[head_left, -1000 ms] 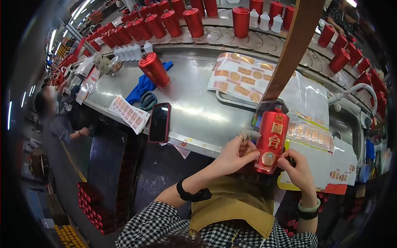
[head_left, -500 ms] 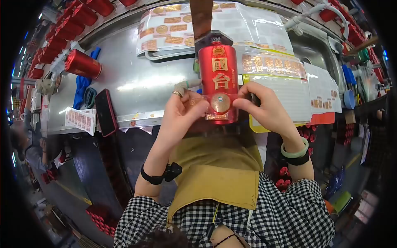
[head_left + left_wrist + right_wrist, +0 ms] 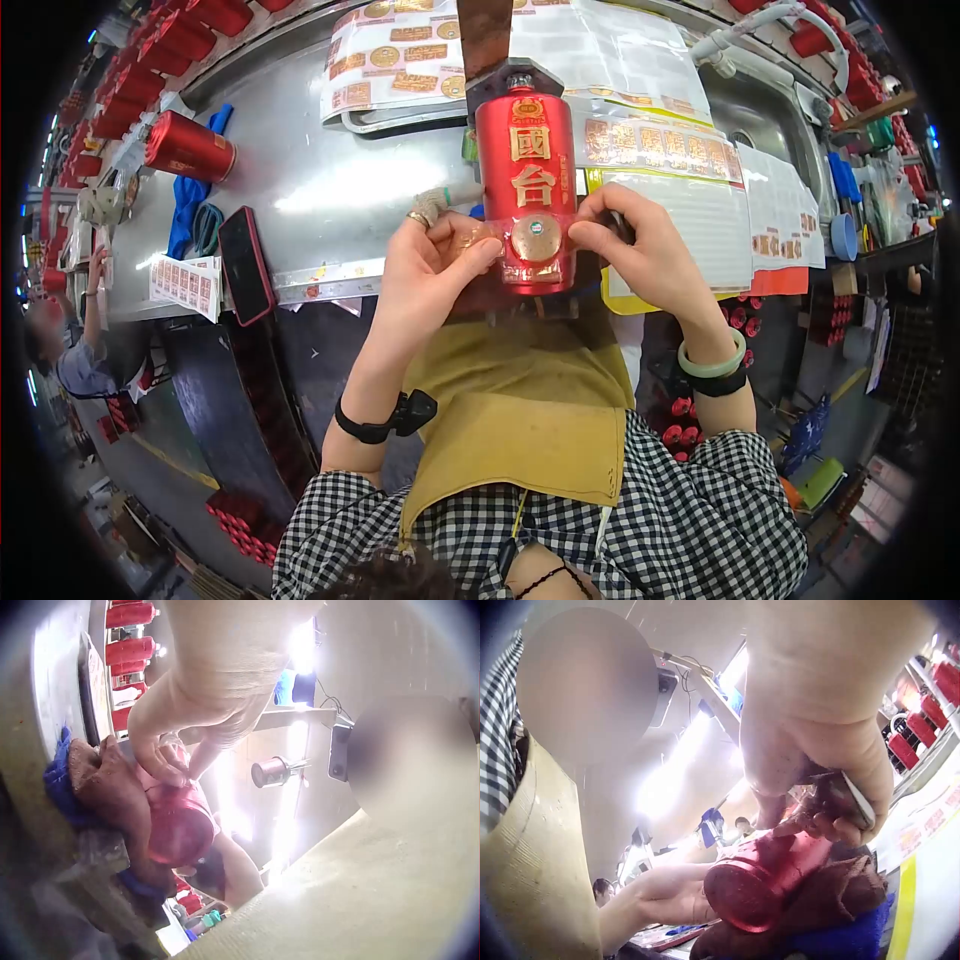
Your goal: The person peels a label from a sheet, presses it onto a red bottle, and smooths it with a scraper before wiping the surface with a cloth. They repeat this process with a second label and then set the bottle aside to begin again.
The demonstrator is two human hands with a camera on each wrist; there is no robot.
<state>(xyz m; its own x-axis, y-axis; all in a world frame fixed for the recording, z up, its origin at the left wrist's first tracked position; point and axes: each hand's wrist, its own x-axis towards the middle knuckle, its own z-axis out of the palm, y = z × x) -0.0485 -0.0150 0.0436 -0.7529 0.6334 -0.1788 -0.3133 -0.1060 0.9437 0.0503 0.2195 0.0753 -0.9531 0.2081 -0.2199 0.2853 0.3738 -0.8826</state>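
A red bottle (image 3: 525,170) with gold characters lies with its neck pointing away from me. Across its lower part runs a clear film strip (image 3: 507,228) with a round gold medallion (image 3: 536,238). My left hand (image 3: 425,275) pinches the strip's left end between thumb and fingers; a wrapping covers one fingertip. At the right end, my right hand (image 3: 650,250) pinches the film near the bottle's side. Within the right fingers sits a dark flat piece with a white edge (image 3: 855,799). Under the bottle, a brown cloth (image 3: 855,889) shows in the right wrist view.
A brown post (image 3: 485,35) rises behind the bottle's neck. Sticker sheets (image 3: 670,215) lie to the right, before a sink (image 3: 765,110). On the left are a phone (image 3: 245,265), scissors (image 3: 207,228), a blue cloth (image 3: 188,210) and another red bottle (image 3: 190,147).
The head view has swung right, bringing the bottle to the middle. Both hands stay beside it with the film between them. A person at far left has raised an arm.
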